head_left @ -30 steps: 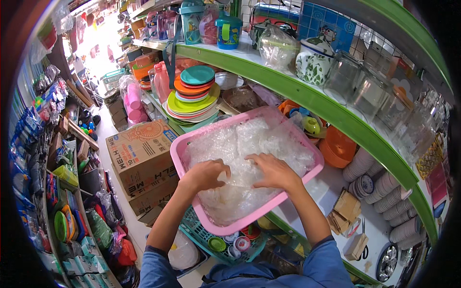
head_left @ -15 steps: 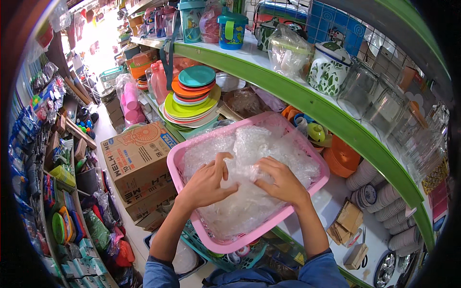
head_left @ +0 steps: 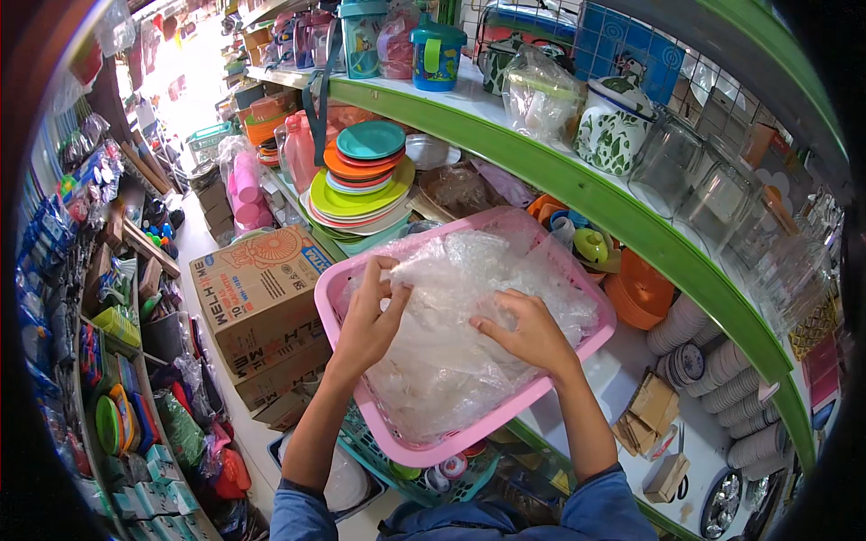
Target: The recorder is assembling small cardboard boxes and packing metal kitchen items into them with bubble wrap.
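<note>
A pink plastic basket (head_left: 417,451) is in front of me, filled with crumpled clear bubble wrap (head_left: 442,361). My left hand (head_left: 368,316) is over the basket's left side, thumb and fingers pinched on a raised edge of the wrap. Over the right part of the same wrap lies my right hand (head_left: 532,335), thumb and index finger apart, its fingertips touching the sheet. Whatever is beneath the wrap cannot be made out.
Beneath the pink basket is a teal basket (head_left: 492,469) with small items. Cardboard boxes (head_left: 262,307) stand left. Stacked plates (head_left: 361,203) are behind. A green-edged shelf (head_left: 577,180) carries glass jars (head_left: 667,158) and an enamel pot (head_left: 615,131); bowls (head_left: 722,388) stand below at right.
My left hand has moved up and slightly left, lifting an edge of the wrap. My right hand has shifted slightly right, and its fingers have spread. The wrap's folds have changed.
</note>
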Demonstrator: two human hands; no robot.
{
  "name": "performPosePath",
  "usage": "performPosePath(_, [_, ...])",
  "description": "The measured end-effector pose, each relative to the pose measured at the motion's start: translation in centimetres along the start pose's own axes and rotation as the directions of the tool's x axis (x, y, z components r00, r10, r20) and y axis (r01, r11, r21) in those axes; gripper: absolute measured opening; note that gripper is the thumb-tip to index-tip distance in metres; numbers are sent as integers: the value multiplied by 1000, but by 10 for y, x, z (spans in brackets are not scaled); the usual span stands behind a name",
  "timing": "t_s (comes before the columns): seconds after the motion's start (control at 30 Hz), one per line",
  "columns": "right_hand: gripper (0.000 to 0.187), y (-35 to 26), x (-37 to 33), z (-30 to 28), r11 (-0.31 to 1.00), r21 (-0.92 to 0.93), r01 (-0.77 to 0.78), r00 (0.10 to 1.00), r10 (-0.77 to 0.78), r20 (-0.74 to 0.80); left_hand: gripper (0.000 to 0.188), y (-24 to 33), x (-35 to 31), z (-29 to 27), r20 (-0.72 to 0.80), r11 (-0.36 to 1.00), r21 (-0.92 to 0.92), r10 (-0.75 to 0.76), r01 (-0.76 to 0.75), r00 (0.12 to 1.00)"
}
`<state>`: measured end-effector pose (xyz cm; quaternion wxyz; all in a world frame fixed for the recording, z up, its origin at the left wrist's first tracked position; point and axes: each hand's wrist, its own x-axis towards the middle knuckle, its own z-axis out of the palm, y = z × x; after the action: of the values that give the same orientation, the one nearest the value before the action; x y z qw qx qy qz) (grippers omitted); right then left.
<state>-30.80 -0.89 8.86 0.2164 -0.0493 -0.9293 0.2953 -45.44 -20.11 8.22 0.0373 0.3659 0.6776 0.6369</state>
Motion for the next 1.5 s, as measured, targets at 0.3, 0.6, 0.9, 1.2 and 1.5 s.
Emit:
performPosePath(0.3, [44, 9, -5, 4, 878, 463, 122, 985, -50, -165, 27, -7, 8, -6, 143, 977, 214, -14, -17, 990])
performPosePath(0.6, [27, 11, -15, -14, 454, 877, -156, 901, 430, -63, 32, 1, 4, -3, 233, 996, 53, 58, -73, 971])
performPosePath(0.9, [38, 26, -23, -35, 288, 856, -429, 875, 368, 314, 44, 13, -1, -4, 197, 797, 428, 378, -426, 905])
performPosePath(1.2, [58, 9, -43, -35, 275, 792, -544, 811, 416, 413, 34, 51, -28, -8, 337, 788, 498, 208, -361, 918])
performPosePath(1.5, [49, -16, -47, -28, 204, 822, -531, 809, 410, 421, 35, 32, -36, 20, 706, 890, 271, 76, -367, 704])
